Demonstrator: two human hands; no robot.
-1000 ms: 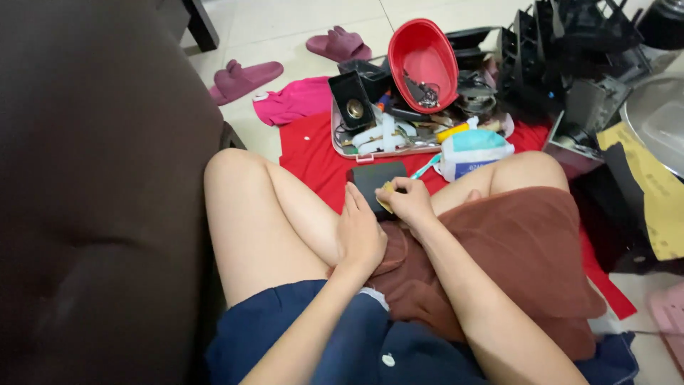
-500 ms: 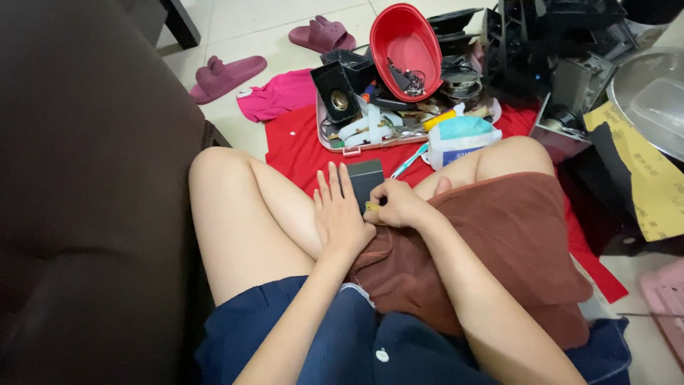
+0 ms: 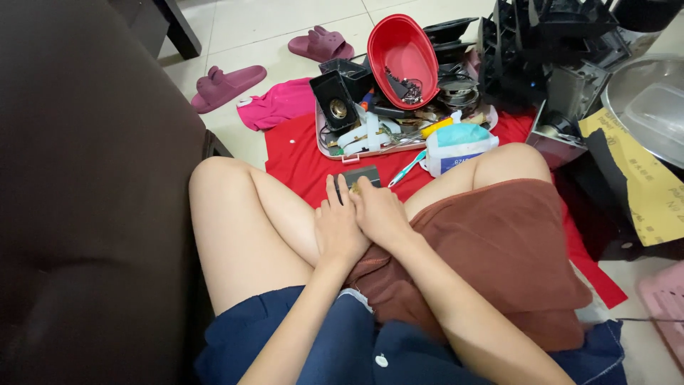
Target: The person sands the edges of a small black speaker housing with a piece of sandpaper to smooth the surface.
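Head view: I see my left hand (image 3: 340,222) and right hand (image 3: 381,214) lying open, side by side, covering a black box (image 3: 360,175) on my lap.

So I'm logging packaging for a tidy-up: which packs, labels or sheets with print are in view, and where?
Wipes pack: soft white pouch, teal top, blue label, on the red cloth by the knee.
Yellow sheet: flat paper with dark print, at the right edge.
No screens show.
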